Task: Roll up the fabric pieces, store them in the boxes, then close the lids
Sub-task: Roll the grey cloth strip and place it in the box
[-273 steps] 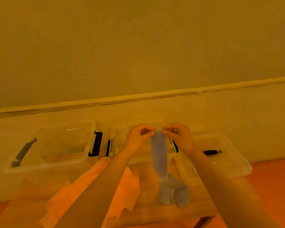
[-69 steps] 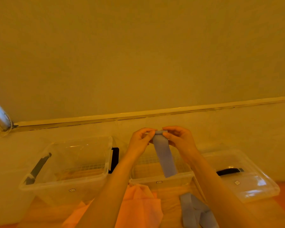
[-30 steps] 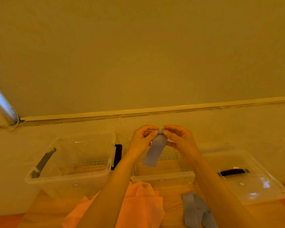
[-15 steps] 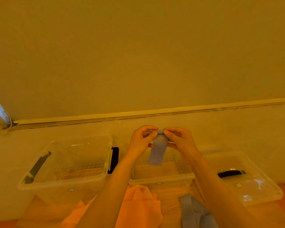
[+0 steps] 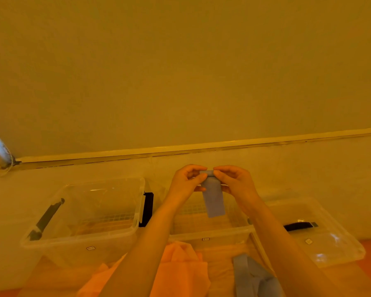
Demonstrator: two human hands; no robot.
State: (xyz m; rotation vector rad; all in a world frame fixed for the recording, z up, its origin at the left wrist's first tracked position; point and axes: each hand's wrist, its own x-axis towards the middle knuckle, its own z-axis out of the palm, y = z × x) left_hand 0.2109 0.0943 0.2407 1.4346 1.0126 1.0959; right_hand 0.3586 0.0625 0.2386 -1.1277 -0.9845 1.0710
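Observation:
A blue fabric strip (image 5: 213,198) hangs in the air above the middle clear box (image 5: 210,231). Its top end is wound into a small roll. My left hand (image 5: 185,183) pinches the roll from the left and my right hand (image 5: 236,182) pinches it from the right. A short tail hangs below my fingers. More blue fabric (image 5: 253,277) lies on the table near my right forearm. An orange fabric piece (image 5: 180,269) lies crumpled under my left forearm. A second clear box (image 5: 84,213) stands open at the left.
A clear lid (image 5: 313,230) with a black handle lies at the right on the wooden table (image 5: 223,266). Black latches (image 5: 147,209) sit between the two boxes. A pale wall with a ledge (image 5: 180,150) runs behind them.
The hanging tail of the blue strip has grown shorter as my fingers wound it onto the roll. Earlier it reached down to the table; now it ends above the middle box.

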